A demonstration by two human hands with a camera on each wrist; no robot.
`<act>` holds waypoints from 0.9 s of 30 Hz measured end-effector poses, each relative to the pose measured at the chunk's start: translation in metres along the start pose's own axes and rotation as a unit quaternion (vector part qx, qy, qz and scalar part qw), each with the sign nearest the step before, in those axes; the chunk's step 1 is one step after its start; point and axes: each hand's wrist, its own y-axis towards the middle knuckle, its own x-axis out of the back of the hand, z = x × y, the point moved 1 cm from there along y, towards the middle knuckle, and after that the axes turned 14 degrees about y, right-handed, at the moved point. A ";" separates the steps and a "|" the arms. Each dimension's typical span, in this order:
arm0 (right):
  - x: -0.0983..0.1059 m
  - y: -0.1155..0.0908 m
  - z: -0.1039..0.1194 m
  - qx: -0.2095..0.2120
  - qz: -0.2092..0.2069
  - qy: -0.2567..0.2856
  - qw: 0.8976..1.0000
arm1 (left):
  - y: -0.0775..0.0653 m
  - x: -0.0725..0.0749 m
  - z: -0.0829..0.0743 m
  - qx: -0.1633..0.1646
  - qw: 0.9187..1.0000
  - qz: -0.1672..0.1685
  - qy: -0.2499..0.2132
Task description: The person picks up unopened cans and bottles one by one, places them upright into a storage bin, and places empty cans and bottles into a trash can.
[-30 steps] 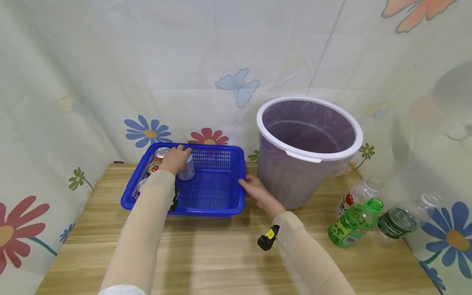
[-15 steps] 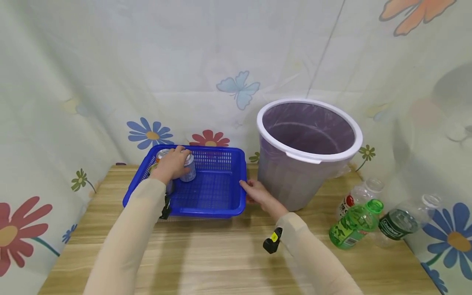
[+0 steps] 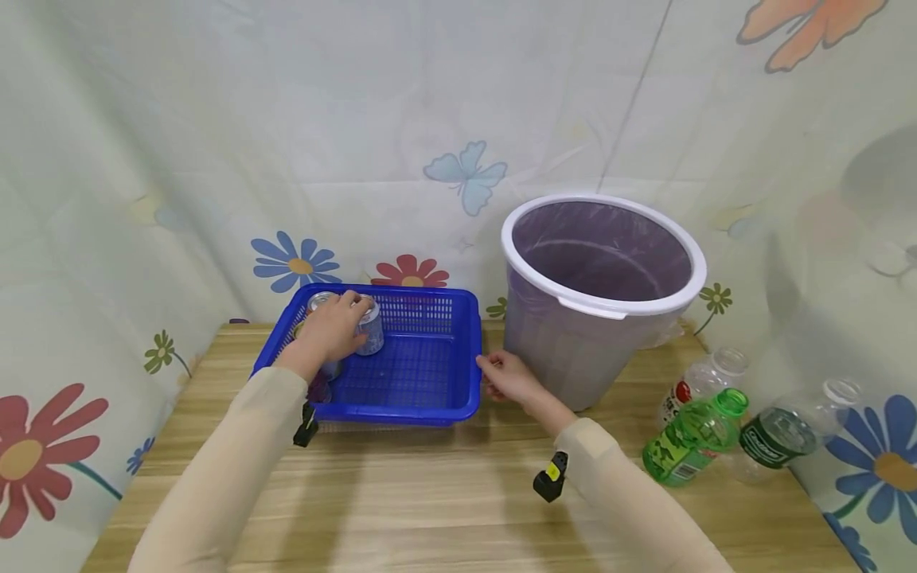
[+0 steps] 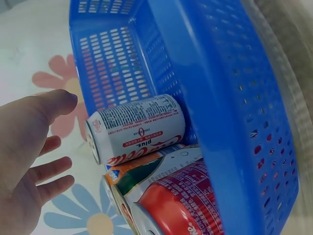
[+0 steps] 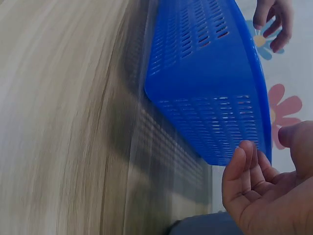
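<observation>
A blue plastic basket (image 3: 397, 414) stands on the wooden table, with several drink cans grouped in its left part. Over them, my left hand (image 3: 329, 325) has its fingers loosely spread, nearest a white soda can (image 3: 370, 334). In the left wrist view a gap shows between that hand (image 4: 29, 152) and the white can (image 4: 142, 128). Beside it lie a green-and-orange can (image 4: 142, 171) and a red-purple can (image 4: 186, 203). My right hand (image 3: 512, 378) is at the basket's right rim, thumb and bent fingers on either side of it in the right wrist view, without gripping.
A tall grey bin (image 3: 559, 350) with a white rim and clear liner stands right of the basket. Near the table's right edge are a green bottle (image 3: 691, 438), a clear bottle with a red label (image 3: 677, 394) and a clear bottle with a dark green label (image 3: 774, 438). Flowered cloth hangs behind.
My left hand has shifted off the top of the white can toward the left, uncovering more of it. My right hand has loosened from the basket's rim and drawn slightly right.
</observation>
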 end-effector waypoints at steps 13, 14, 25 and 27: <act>0.017 -0.023 0.009 0.134 0.020 -0.220 0.966 | -0.018 0.003 -0.015 -0.065 0.992 -0.094 0.044; 0.018 -0.025 0.010 0.154 0.028 -0.234 0.959 | -0.019 0.002 -0.016 -0.068 0.992 -0.098 0.044; 0.022 -0.049 0.013 0.303 0.095 -0.323 0.892 | -0.029 -0.005 -0.033 -0.087 0.988 -0.121 0.048; 0.023 -0.054 0.014 0.320 0.097 -0.336 0.881 | -0.029 -0.004 -0.035 -0.090 0.986 -0.128 0.050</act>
